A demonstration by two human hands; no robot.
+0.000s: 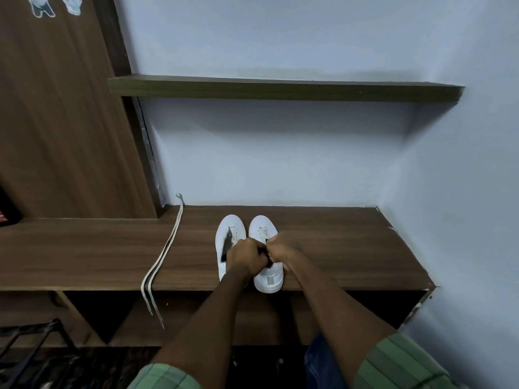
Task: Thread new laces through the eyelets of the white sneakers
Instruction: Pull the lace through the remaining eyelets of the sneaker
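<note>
Two white sneakers stand side by side, toes toward the wall, on a brown wooden counter [84,254]. The left sneaker [230,234] has no lace and its tongue is open. The right sneaker [262,231] has a white lace crossed through its front eyelets. My left hand [244,258] and my right hand [280,248] are curled close together over the right sneaker's opening, and seem to pinch lace ends there. What the fingers hold is mostly hidden. A loose white lace [165,248] lies doubled on the counter to the left, its ends hanging over the front edge.
A wooden shelf [280,89] juts from the pale blue wall above the counter. A tall wooden panel [61,122] stands at the left. The wall closes in on the right of the counter. Open compartments lie under the counter, and a dark rack [28,341] sits at the bottom left.
</note>
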